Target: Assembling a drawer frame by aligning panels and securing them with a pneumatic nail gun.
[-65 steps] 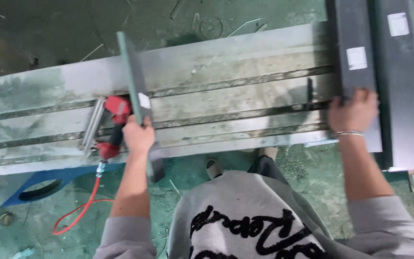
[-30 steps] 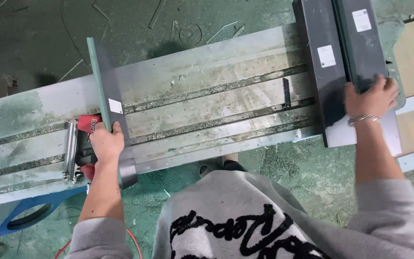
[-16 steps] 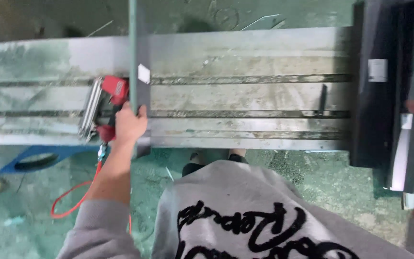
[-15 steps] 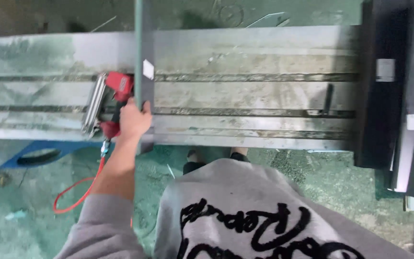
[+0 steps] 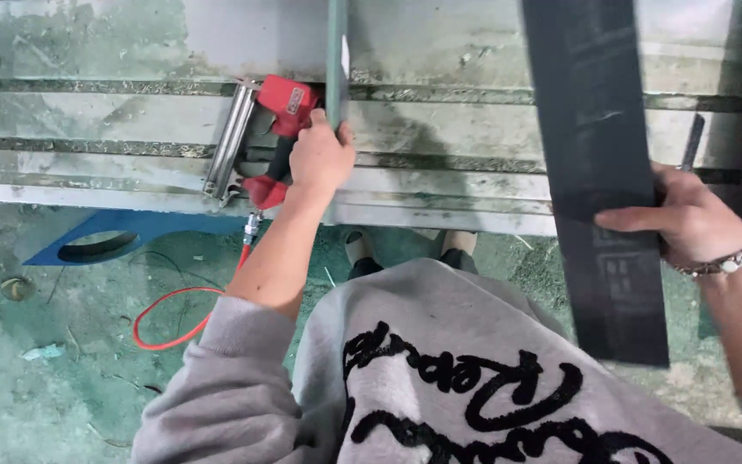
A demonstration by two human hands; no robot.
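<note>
Right hand (image 5: 689,219) now lifts dark panel (image 5: 599,172) off bench (image 5: 474,180), gripping it; left hand (image 5: 319,159) clenched on upright green strip (image 5: 334,60); nailer (image 5: 281,129) untouched, joining not begun.

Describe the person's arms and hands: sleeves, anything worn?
Both hands are bare, no gloves. The left hand has a grey sweatshirt sleeve pushed up towards the elbow. The right hand wears a silver link bracelet at the wrist; its forearm is bare.

Nail gun (image 5: 272,137) lies on bench (image 5: 88,163), left of strip (image 5: 334,51).
</note>
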